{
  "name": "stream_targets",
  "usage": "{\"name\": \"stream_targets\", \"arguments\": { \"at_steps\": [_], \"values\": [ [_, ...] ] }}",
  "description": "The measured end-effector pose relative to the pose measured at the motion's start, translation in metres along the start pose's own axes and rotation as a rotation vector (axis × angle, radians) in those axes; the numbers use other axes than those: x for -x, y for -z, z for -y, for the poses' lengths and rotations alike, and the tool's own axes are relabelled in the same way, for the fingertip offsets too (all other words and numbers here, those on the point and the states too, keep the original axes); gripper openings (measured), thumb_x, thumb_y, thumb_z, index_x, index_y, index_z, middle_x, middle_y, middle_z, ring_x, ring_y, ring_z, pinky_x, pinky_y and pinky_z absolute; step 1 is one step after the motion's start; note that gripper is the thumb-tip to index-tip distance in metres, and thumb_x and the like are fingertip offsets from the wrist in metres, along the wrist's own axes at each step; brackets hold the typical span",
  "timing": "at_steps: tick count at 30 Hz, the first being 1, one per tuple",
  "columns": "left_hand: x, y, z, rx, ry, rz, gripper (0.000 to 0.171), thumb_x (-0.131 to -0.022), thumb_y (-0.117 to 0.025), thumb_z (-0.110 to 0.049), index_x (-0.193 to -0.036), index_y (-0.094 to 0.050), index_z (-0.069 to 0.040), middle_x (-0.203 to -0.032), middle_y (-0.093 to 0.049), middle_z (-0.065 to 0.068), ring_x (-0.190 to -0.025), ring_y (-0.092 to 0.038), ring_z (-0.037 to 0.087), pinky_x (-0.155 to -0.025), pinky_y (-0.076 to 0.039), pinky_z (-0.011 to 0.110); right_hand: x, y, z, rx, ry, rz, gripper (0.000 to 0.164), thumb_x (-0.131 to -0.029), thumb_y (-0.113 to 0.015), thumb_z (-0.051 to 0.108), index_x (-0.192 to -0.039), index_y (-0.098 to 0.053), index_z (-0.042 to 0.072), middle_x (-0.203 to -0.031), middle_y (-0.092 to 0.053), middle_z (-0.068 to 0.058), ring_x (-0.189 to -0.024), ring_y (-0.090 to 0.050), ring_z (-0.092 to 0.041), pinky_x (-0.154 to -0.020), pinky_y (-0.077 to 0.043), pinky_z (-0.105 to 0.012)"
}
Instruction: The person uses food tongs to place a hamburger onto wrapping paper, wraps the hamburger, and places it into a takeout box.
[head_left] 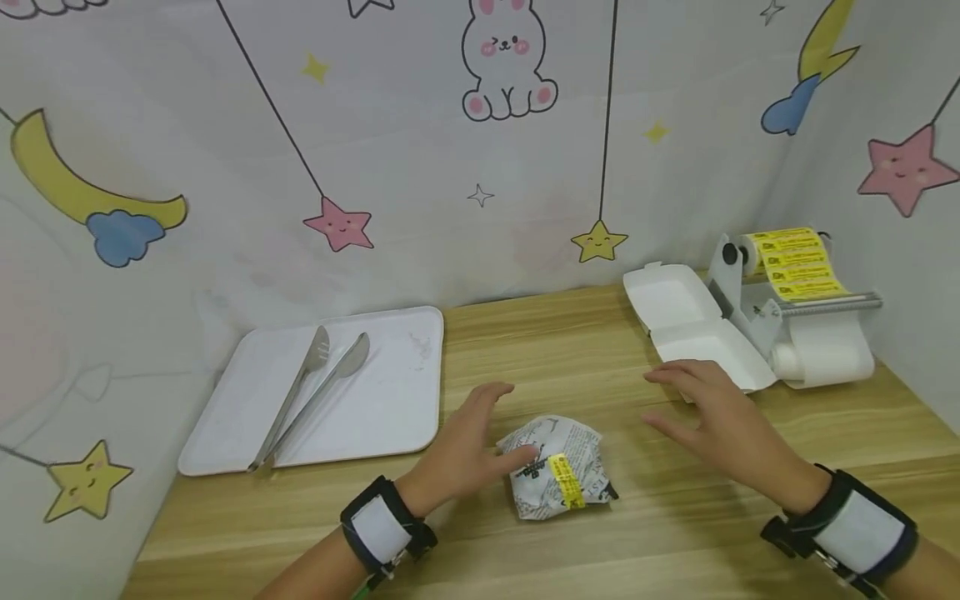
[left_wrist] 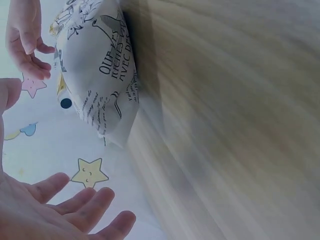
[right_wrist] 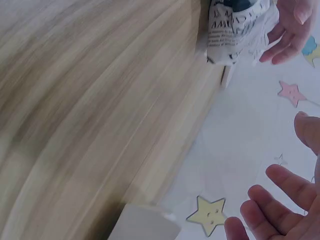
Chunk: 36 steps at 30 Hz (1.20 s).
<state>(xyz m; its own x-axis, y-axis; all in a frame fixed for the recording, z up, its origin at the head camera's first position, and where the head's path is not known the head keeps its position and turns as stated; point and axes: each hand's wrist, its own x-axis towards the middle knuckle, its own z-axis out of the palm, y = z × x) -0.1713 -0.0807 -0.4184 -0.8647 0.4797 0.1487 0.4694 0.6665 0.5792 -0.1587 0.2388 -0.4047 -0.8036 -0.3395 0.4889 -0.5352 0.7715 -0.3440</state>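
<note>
A paper-wrapped bundle (head_left: 551, 492), printed with dark lettering and closed with a yellow label (head_left: 566, 482), sits on the wooden table. Just to its left is my left hand (head_left: 461, 454), fingers spread and relaxed, the thumb overlapping the wrapper in the head view. My right hand (head_left: 708, 417) hovers to the right, apart from the bundle, its fingers loosely extended and holding nothing. In the left wrist view the printed wrapper (left_wrist: 95, 65) stands beyond the spread fingers. The right wrist view catches part of the same wrapper (right_wrist: 237, 32) near the top.
At the left, a white tray (head_left: 405, 375) bears metal tongs (head_left: 311, 396). An opened white clamshell box (head_left: 708, 346) lies behind my right hand, beside a label dispenser (head_left: 750, 308) with a roll of yellow labels (head_left: 798, 262). A printed curtain (head_left: 420, 150) hangs behind the table (head_left: 525, 350).
</note>
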Motion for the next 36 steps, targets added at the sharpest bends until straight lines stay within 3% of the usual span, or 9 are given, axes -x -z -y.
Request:
{"name": "stream_targets", "arguments": {
  "at_steps": [4, 12, 18, 21, 23, 29, 31, 34, 36],
  "values": [
    [-0.019, -0.005, -0.01, 0.017, -0.005, 0.028, 0.084, -0.081, -0.061, -0.06, -0.142, -0.032, -0.01, -0.144, -0.037, 0.006, -0.13, -0.038, 0.021, -0.104, -0.036, 0.039, 0.002, 0.006, -0.015, 0.03, -0.037, -0.031, 0.049, -0.07, -0.082, 0.021, -0.112, -0.064, 0.005, -0.113, -0.06, -0.011, -0.107, -0.05, -0.029, -0.088, -0.04, -0.044],
    [-0.065, -0.018, -0.053, 0.0, -0.036, 0.115, 0.083, -0.084, -0.058, -0.058, -0.144, -0.031, -0.007, -0.144, -0.038, 0.01, -0.128, -0.042, 0.021, -0.102, -0.039, 0.035, 0.009, 0.02, -0.05, 0.054, -0.244, -0.051, 0.044, -0.081, -0.073, 0.027, -0.113, -0.061, -0.002, -0.118, -0.052, -0.028, -0.111, -0.043, -0.046, -0.089, -0.032, -0.059],
    [-0.095, -0.041, -0.083, 0.086, 0.106, 0.235, 0.081, -0.086, -0.059, -0.052, -0.145, -0.028, -0.005, -0.145, -0.038, 0.011, -0.129, -0.04, 0.018, -0.101, -0.038, 0.029, 0.019, 0.023, -0.074, 0.087, -0.387, -0.065, 0.035, -0.091, -0.057, 0.009, -0.117, -0.052, -0.013, -0.118, -0.047, -0.037, -0.109, -0.04, -0.052, -0.087, -0.03, -0.063],
    [-0.109, -0.056, -0.094, 0.133, 0.157, 0.278, 0.085, -0.087, -0.061, -0.049, -0.146, -0.024, 0.0, -0.148, -0.032, 0.014, -0.134, -0.033, 0.018, -0.105, -0.033, 0.027, 0.023, 0.023, -0.079, 0.086, -0.472, -0.007, 0.039, -0.091, -0.05, 0.006, -0.123, -0.045, -0.016, -0.12, -0.042, -0.039, -0.11, -0.039, -0.053, -0.086, -0.033, -0.064],
    [-0.117, -0.066, -0.102, 0.162, 0.162, 0.279, 0.085, -0.087, -0.062, -0.046, -0.145, -0.024, 0.003, -0.147, -0.031, 0.017, -0.13, -0.037, 0.018, -0.102, -0.036, 0.025, 0.025, 0.022, -0.081, 0.079, -0.513, 0.029, 0.043, -0.092, -0.048, 0.006, -0.126, -0.041, -0.018, -0.121, -0.04, -0.039, -0.111, -0.038, -0.052, -0.085, -0.034, -0.065],
    [-0.136, -0.085, -0.123, 0.392, 0.085, 0.279, 0.05, -0.086, -0.066, -0.023, -0.127, -0.046, -0.002, -0.117, -0.056, 0.007, -0.088, -0.052, 0.009, -0.073, -0.043, 0.017, 0.026, 0.018, -0.086, 0.075, -0.528, 0.075, 0.05, -0.092, -0.051, 0.011, -0.128, -0.038, -0.021, -0.121, -0.041, -0.041, -0.114, -0.036, -0.053, -0.088, -0.032, -0.066],
    [-0.139, -0.086, -0.129, 0.446, 0.125, 0.31, 0.051, -0.085, -0.066, -0.023, -0.127, -0.046, 0.0, -0.117, -0.055, 0.006, -0.09, -0.051, 0.007, -0.074, -0.042, 0.017, 0.026, 0.016, -0.087, 0.084, -0.514, 0.072, 0.052, -0.091, -0.054, 0.013, -0.127, -0.039, -0.022, -0.12, -0.041, -0.042, -0.113, -0.036, -0.054, -0.088, -0.032, -0.066],
    [-0.139, -0.087, -0.134, 0.445, 0.242, 0.352, 0.062, -0.084, -0.066, -0.029, -0.129, -0.043, 0.006, -0.124, -0.052, 0.007, -0.09, -0.048, 0.009, -0.073, -0.042, 0.019, 0.027, 0.015, -0.086, 0.097, -0.481, 0.051, 0.052, -0.089, -0.057, 0.012, -0.124, -0.041, -0.024, -0.117, -0.042, -0.043, -0.111, -0.037, -0.054, -0.087, -0.033, -0.065],
    [-0.139, -0.087, -0.136, 0.441, 0.279, 0.357, 0.067, -0.084, -0.065, -0.03, -0.135, -0.04, 0.004, -0.134, -0.046, 0.006, -0.1, -0.047, 0.008, -0.08, -0.041, 0.019, 0.027, 0.015, -0.086, 0.1, -0.46, 0.039, 0.052, -0.088, -0.059, 0.011, -0.122, -0.042, -0.024, -0.116, -0.043, -0.043, -0.11, -0.038, -0.054, -0.086, -0.033, -0.065]
  ]
}}
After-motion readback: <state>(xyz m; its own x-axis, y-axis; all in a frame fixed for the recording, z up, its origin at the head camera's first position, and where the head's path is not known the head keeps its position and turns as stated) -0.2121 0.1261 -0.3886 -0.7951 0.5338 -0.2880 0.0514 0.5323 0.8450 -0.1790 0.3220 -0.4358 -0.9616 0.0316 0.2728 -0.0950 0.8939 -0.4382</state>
